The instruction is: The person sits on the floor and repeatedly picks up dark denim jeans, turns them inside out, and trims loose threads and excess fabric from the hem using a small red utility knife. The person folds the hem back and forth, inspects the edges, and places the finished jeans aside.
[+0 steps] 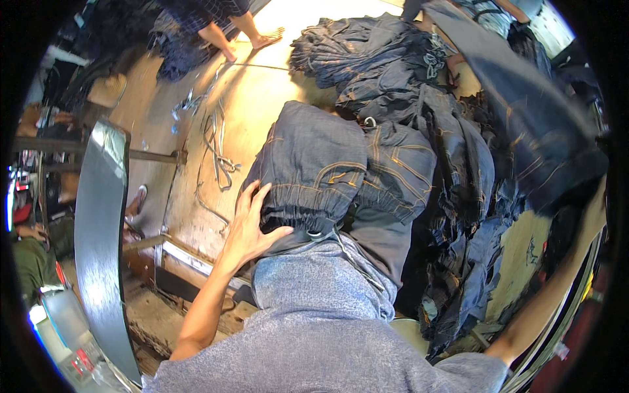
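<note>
Dark denim trousers with a gathered elastic waistband and orange stitching lie bunched across my lap, a second denim part beside them on the right. My left hand rests on the left edge of the waistband, fingers and thumb spread. A pale drawstring hangs below the waistband near my grey-blue shirt. Far out to the right, my right arm reaches up to blurred dark denim jeans stretched through the air. My right hand's fingers are mostly hidden at the dark picture rim; the near end of the jeans meets it.
A large heap of denim covers the floor ahead, with more trousers hanging down at my right. Cloth strips lie on the wooden floor. A dark curved panel stands at my left. Other people's feet show ahead.
</note>
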{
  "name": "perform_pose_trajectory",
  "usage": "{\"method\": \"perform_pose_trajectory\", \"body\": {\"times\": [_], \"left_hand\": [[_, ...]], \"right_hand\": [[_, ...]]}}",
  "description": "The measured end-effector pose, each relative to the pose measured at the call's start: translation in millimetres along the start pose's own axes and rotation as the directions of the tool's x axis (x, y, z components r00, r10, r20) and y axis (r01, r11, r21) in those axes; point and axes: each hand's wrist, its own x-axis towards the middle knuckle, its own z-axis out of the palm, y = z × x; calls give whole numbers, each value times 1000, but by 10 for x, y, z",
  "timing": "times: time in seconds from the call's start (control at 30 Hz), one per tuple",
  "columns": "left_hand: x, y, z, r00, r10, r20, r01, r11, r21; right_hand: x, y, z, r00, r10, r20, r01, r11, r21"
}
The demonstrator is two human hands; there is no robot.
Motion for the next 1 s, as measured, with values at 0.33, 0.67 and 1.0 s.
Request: {"method": "perform_pose_trajectory", "body": {"times": [0.33,0.67,1.0], "left_hand": [[388,-269,-200,973,229,13,-229,972,56],[652,-205,-122,957,121,-264,-99,991,94],[1281,259,-322,860,395,-322,-333,914,233]], "right_hand": [[-1664,-1811,645,518,-274,811,-219,873,435],[-2479,-4690,1520,359,-775,521,11,561,828],[-2291,-4293,2146,113,-760,640,-538,495,683]]}}
